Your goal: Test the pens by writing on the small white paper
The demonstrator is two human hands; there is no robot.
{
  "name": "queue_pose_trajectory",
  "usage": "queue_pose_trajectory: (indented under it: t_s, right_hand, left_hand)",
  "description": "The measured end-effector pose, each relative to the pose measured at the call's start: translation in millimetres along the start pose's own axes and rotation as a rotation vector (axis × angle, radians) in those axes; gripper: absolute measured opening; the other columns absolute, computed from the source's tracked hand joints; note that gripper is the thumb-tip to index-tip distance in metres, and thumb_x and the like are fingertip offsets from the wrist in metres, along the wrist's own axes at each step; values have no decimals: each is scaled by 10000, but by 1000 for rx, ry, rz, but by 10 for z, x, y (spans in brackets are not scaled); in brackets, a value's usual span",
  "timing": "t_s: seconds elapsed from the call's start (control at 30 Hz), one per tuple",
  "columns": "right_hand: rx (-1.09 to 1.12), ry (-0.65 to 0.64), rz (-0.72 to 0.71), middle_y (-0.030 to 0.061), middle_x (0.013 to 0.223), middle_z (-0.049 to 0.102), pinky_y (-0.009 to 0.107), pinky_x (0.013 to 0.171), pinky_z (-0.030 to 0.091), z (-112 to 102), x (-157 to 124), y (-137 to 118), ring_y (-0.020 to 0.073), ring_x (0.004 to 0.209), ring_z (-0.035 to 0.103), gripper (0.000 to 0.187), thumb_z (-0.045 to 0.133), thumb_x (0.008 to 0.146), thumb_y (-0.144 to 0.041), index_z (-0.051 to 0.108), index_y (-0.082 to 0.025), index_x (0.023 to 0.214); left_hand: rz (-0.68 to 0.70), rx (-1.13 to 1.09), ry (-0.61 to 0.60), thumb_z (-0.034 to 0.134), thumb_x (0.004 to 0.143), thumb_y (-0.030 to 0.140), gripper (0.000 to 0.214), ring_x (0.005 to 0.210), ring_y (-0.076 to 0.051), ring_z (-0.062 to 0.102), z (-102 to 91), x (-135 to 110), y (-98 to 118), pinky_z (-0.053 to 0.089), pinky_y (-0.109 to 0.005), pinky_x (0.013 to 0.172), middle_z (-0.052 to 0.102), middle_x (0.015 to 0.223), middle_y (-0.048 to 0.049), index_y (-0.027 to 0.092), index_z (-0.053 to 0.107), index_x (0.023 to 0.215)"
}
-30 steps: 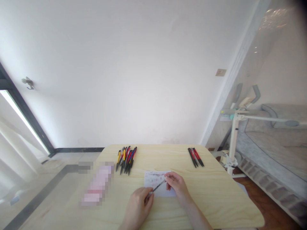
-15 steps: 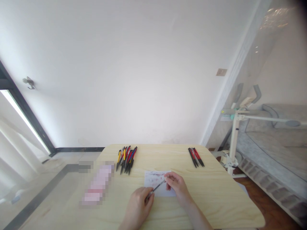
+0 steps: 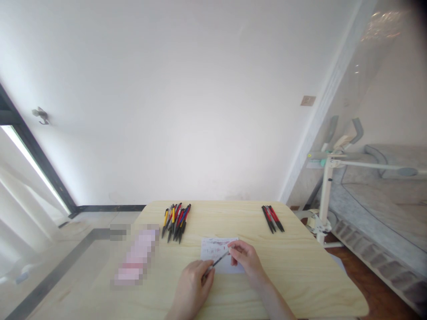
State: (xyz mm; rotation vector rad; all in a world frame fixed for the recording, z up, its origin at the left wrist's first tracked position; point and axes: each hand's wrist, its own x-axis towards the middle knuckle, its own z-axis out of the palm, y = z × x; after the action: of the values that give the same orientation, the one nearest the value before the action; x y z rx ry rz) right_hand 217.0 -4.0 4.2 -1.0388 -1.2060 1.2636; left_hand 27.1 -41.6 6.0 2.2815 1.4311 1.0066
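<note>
Grey-and-black pen piece (image 3: 219,260) between both hands; dark and reddish marks on white paper (image 3: 211,252) beneath the right hand (image 3: 246,258); yellow, red, blue, black pens (image 3: 176,222) beyond the left hand (image 3: 194,281)

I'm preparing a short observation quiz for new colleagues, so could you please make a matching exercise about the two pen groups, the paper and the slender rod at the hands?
Column one:
1. larger pen group
2. smaller pen group
3. paper
4. slender rod

Column two:
A. white with marks, partly hidden by the right hand
B. on the far right part of the table
C. in the left hand's grip, its other end at the right hand's fingertips
D. on the far left part of the table

Right pairs: 1-D, 2-B, 3-A, 4-C.
</note>
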Motion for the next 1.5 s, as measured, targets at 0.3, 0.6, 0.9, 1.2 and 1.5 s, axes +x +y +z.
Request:
queue_pose_trajectory:
  t_s: [0.3, 0.6, 0.9, 1.2, 1.5]
  right_hand:
    - [-3, -36, 0, -14, 475, 571, 224, 470, 387, -23, -9, 12, 107, 448, 497, 267, 641, 700, -384, 659, -141, 810]
    - [4, -43, -9, 2, 491, 595, 231, 488, 391, -62, -1, 71, 115, 467, 508, 250, 626, 725, -358, 676, -134, 826]
    - [48, -42, -5, -5, 473, 592, 219, 463, 390, -52, 16, 78, 104, 432, 501, 244, 647, 707, -354, 648, -136, 816]
    - [25, -49, -12, -4, 480, 593, 218, 470, 395, -60, 8, 77, 104, 444, 505, 202, 634, 727, -331, 644, -139, 790]
    - [-25, -28, -10, -1, 492, 588, 218, 475, 397, -39, 1, 25, 107, 459, 512, 214, 630, 726, -348, 630, -136, 748]
  left_hand:
    - [-18, -24, -21, 468, 825, 218, 228, 710, -172, 612, -9, -2, 2, 487, -253, 655, 671, 771, -54, 215, 644, 969]
    - [-19, -33, -26, 462, 830, 218, 223, 711, -168, 604, -2, -6, -4, 477, -249, 651, 660, 773, -53, 213, 633, 973]
    - [-41, -22, -62, 451, 836, 230, 227, 716, -167, 595, 7, -9, -11, 466, -257, 656, 651, 771, -46, 214, 624, 982]
    - [-48, -25, -60, 450, 836, 229, 226, 719, -164, 597, 10, -11, -10, 467, -254, 658, 653, 779, -42, 221, 627, 976]
    - [-29, -17, -43, 458, 830, 225, 223, 710, -168, 602, 7, -15, -11, 472, -254, 650, 659, 774, -50, 215, 631, 970]
